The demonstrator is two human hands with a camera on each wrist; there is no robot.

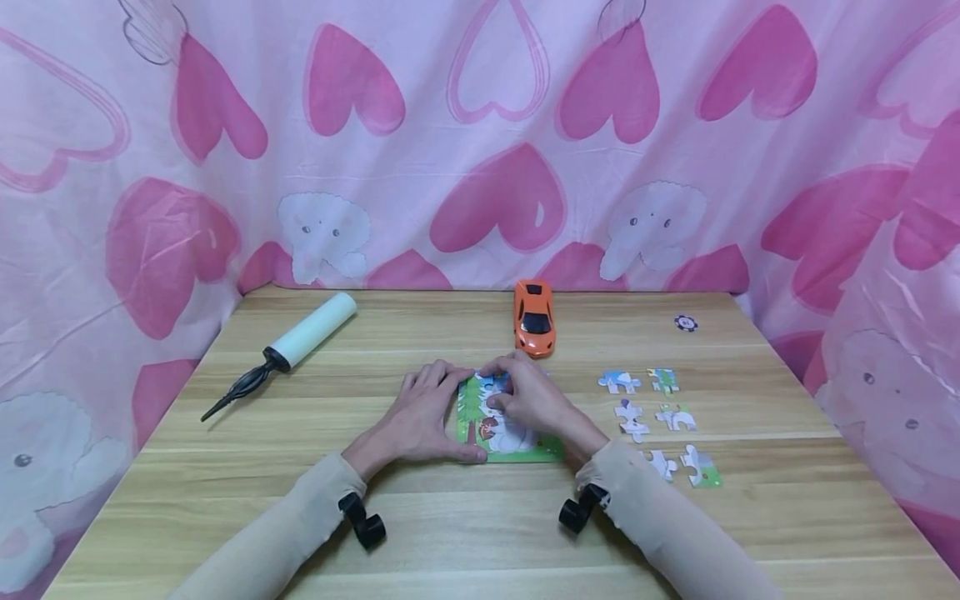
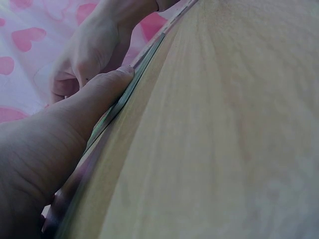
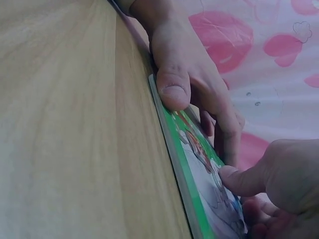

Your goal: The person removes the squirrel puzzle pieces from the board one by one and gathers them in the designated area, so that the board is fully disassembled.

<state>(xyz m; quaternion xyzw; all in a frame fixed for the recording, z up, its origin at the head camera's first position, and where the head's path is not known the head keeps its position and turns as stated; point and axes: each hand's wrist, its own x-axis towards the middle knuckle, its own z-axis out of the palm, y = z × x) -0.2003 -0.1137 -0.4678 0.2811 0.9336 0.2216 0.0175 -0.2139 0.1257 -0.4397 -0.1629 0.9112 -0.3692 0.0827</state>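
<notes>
A jigsaw puzzle board (image 1: pixel 522 455) with a green border and a cartoon animal picture lies flat on the table. My left hand (image 1: pixel 425 415) grips its left side, thumb on the near corner and fingers at the far edge. From the right, my right hand (image 1: pixel 538 402) reaches over the board; its thumb and index finger pinch a puzzle piece (image 1: pixel 496 387) near the top, mostly covered by the hand. In the right wrist view, the left thumb (image 3: pixel 174 92) presses on the green border, and the right thumb (image 3: pixel 239 180) touches the picture.
Several loose puzzle pieces (image 1: pixel 678 417) lie right of the board. An orange toy car (image 1: pixel 535 323) stands behind it, with a small round chip (image 1: pixel 686 323) at the far right. A pale hand pump (image 1: pixel 312 332) with a black handle lies at left. A pink heart-patterned curtain (image 1: pixel 480 200) borders the table.
</notes>
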